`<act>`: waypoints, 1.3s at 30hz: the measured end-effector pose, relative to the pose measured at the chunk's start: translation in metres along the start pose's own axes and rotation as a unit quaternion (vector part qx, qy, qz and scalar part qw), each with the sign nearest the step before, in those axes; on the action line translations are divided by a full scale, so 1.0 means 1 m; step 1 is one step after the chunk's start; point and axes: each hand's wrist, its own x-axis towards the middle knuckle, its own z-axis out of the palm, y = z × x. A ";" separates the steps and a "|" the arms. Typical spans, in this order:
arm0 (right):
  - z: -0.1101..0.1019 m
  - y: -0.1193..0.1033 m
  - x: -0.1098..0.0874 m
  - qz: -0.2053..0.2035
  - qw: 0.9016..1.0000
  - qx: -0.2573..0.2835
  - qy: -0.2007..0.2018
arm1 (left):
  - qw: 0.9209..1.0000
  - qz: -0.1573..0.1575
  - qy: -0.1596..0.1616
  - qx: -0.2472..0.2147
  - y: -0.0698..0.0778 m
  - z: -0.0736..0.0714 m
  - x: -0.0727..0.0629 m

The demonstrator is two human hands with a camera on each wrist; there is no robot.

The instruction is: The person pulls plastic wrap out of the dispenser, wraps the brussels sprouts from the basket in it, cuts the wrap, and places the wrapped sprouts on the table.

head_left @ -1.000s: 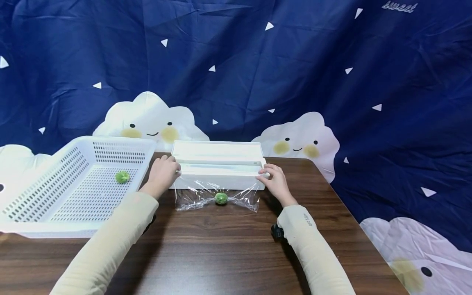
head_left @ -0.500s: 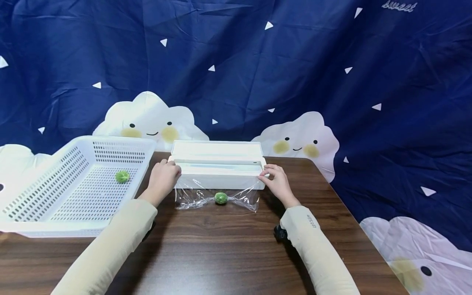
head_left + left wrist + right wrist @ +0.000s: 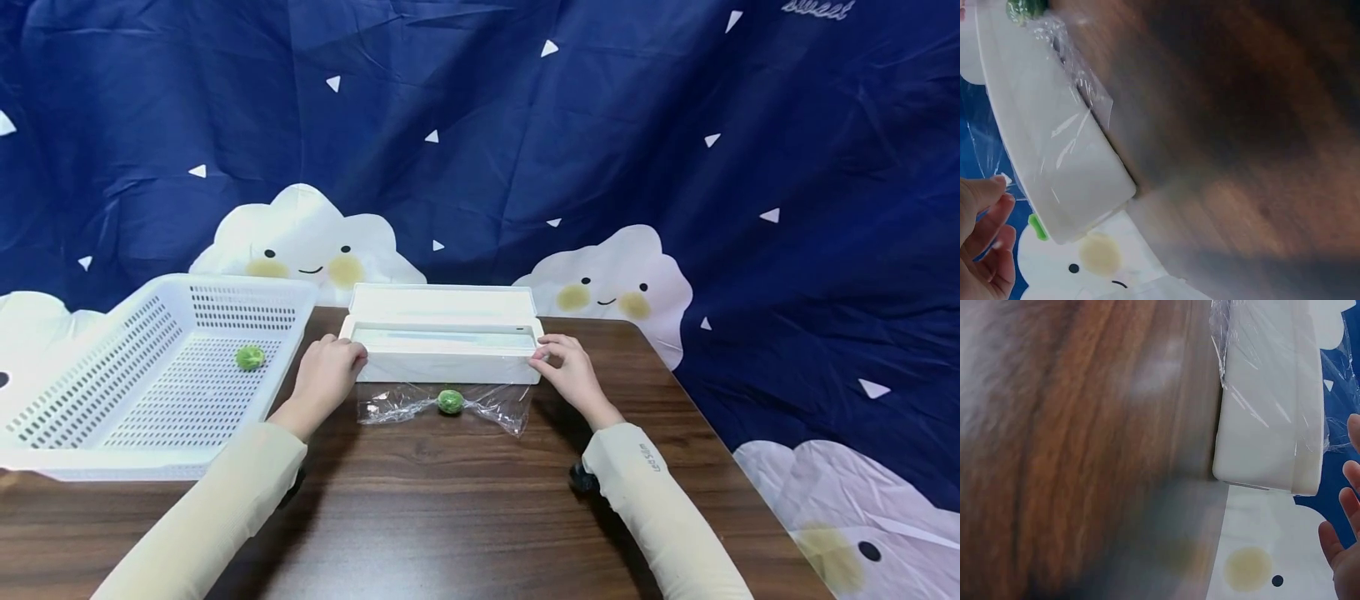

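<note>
A long white cling film box (image 3: 450,367) stands on the table with its lid (image 3: 442,302) raised at the back. My left hand (image 3: 322,373) is at the box's left end; in the left wrist view its thumb and forefinger pinch the edge of clear cling film (image 3: 988,147). At the right end, my right hand (image 3: 573,375) has thumb and forefinger together on the film's other side; its wrist view shows only some fingers (image 3: 1351,472) near the film. In front of the box lies a small round green vegetable (image 3: 450,402) in twisted cling film (image 3: 393,406).
A white perforated plastic basket (image 3: 161,460) stands at the left, holding another small green vegetable (image 3: 250,357). Dark brown wooden tabletop (image 3: 450,517) extends in front of the box. A blue cloth with clouds (image 3: 480,150) hangs behind the table.
Both forearms have spread slightly outward, and the left hand has shifted a little toward me. The wrapped vegetable and the basket stay where they were.
</note>
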 end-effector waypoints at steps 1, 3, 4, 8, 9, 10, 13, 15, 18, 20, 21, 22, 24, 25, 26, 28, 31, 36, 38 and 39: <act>-0.001 -0.001 -0.001 -0.002 1.000 0.001 -0.001 | 1.000 0.002 0.005 -0.002 0.000 -0.001 -0.001; -0.004 -0.003 -0.002 -0.009 1.000 0.004 -0.002 | 1.000 0.009 0.018 -0.007 0.001 -0.003 -0.004; -0.005 -0.003 -0.003 -0.010 1.000 0.007 -0.003 | 1.000 0.014 0.024 -0.009 0.001 -0.003 -0.005; -0.007 -0.006 -0.006 -0.017 1.000 0.008 -0.014 | 0.999 0.032 0.039 -0.017 0.001 -0.005 -0.012; -0.008 -0.006 -0.007 -0.021 1.000 0.005 -0.017 | 0.998 0.037 0.040 -0.019 0.001 -0.005 -0.013; -0.008 -0.007 -0.008 -0.023 1.000 0.005 -0.021 | 0.998 0.042 0.042 -0.020 0.001 -0.005 -0.015; -0.009 -0.009 -0.012 -0.035 0.999 0.002 -0.031 | 0.997 0.063 0.048 -0.026 0.001 -0.006 -0.020; -0.010 -0.011 -0.015 -0.046 0.998 0.003 -0.036 | 0.995 0.079 0.053 -0.030 0.001 -0.007 -0.024; -0.011 -0.014 -0.019 -0.061 0.997 0.003 -0.043 | 0.993 0.101 0.055 -0.031 0.000 -0.007 -0.029; -0.012 -0.014 -0.022 -0.071 0.996 0.002 -0.050 | 0.992 0.113 0.051 -0.032 -0.001 -0.008 -0.032; -0.013 -0.015 -0.023 -0.076 0.996 0.002 -0.055 | 0.991 0.118 0.048 -0.032 -0.001 -0.008 -0.034; -0.013 -0.015 -0.025 -0.084 0.995 0.000 -0.060 | 0.991 0.124 0.044 -0.033 -0.001 -0.008 -0.036; -0.014 -0.015 -0.027 -0.098 0.992 -0.001 -0.074 | 0.990 0.132 0.033 -0.035 -0.002 -0.008 -0.039; -0.015 -0.015 -0.029 -0.105 0.991 -0.003 -0.082 | 0.990 0.136 0.027 -0.034 -0.002 -0.008 -0.040; -0.015 -0.015 -0.030 -0.113 0.990 -0.009 -0.089 | 0.989 0.140 0.021 -0.034 -0.002 -0.007 -0.042; -0.016 -0.016 -0.032 -0.124 0.986 -0.024 -0.106 | 0.988 0.149 0.007 -0.031 -0.002 -0.005 -0.045; -0.017 -0.015 -0.035 -0.136 0.980 -0.056 -0.131 | 0.987 0.157 -0.017 -0.012 -0.002 -0.001 -0.048; -0.016 -0.010 -0.039 -0.156 0.967 -0.101 -0.176 | 0.982 0.183 -0.039 0.026 -0.001 0.006 -0.052; -0.014 -0.009 -0.041 -0.163 0.962 -0.113 -0.190 | 0.979 0.194 -0.044 0.037 -0.001 0.009 -0.053; -0.014 -0.008 -0.042 -0.165 0.960 -0.118 -0.196 | 0.978 0.198 -0.047 0.041 -0.001 0.010 -0.053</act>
